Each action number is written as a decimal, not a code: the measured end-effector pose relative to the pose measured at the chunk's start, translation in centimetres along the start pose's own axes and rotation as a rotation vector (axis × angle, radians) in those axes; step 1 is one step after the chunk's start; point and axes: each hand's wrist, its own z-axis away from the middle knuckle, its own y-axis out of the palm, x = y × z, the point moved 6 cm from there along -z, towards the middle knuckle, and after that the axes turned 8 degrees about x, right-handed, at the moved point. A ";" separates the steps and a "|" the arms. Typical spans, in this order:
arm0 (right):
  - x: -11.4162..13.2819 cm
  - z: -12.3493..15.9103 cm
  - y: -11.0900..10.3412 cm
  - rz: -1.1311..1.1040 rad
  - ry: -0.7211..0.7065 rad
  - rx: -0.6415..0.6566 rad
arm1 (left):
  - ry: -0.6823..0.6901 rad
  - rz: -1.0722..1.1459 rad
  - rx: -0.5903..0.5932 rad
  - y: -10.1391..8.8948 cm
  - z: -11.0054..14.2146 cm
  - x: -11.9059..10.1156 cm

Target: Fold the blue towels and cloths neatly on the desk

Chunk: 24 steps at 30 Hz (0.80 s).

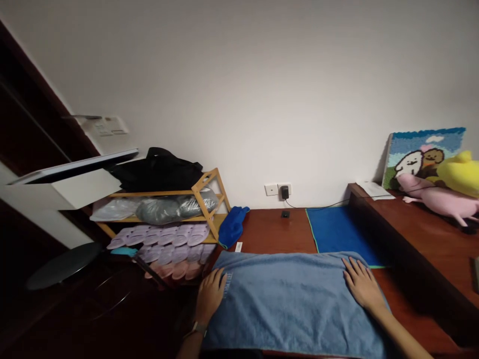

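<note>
While a dark round stool (63, 264) stands at the far left, a white box (88, 187) and a black bag (160, 169) sit on top of the wooden rack (205, 197) just beside it. Clear-wrapped bundles (160, 209) fill the shelf beneath, and rows of lilac slippers (168, 234) and salmon-pink slippers (181, 270) line up lower down. At the rack's right end, a crumpled bright blue cloth (232, 227) lies on the reddish-brown table (273, 229).

Nearer the person, the left hand (212, 288), with a band (199, 328) on its wrist, lies flat on the left edge of a grey-blue towel (290, 304), its fingers extended and clenching nothing. Spread across the near part of the table, the towel is roughly rectangular, with a soft, fuzzy nap, shallow ripples and a slightly wavy far edge. Pale lettering runs along its left side, too small to read. Beyond it, a black plug (285, 192) sits in a white wall socket (271, 190), above a small black device (285, 214).

Farther right, a flat blue cloth with green edging (337, 227) is partly covered by the towel's far right portion. There the right hand (362, 283) rests palm down on the towel, fingers loosely spread, grasping nothing. On the raised wooden ledge (422, 219) are white papers (375, 189), a fuzzy dog picture (419, 149), a pink plush toy (434, 197) and a yellow plush toy (460, 174).
</note>
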 end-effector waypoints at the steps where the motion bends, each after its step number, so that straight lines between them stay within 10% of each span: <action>1: 0.0 0.2 -0.2 0.002 -0.003 -0.024 | 0.002 0.008 -0.023 -0.2 -0.5 0.1; 6: 0.2 -0.9 -1.9 -0.047 -0.042 -0.099 | 0.049 0.032 0.033 1.0 -4.8 -0.5; 13: -0.3 -4.5 -1.1 -0.055 -0.030 0.108 | -0.016 0.032 0.102 4.0 -6.4 -0.9; 24: -0.8 -3.6 -0.3 0.078 0.168 0.182 | -0.053 -0.015 -0.009 0.5 -5.4 -3.0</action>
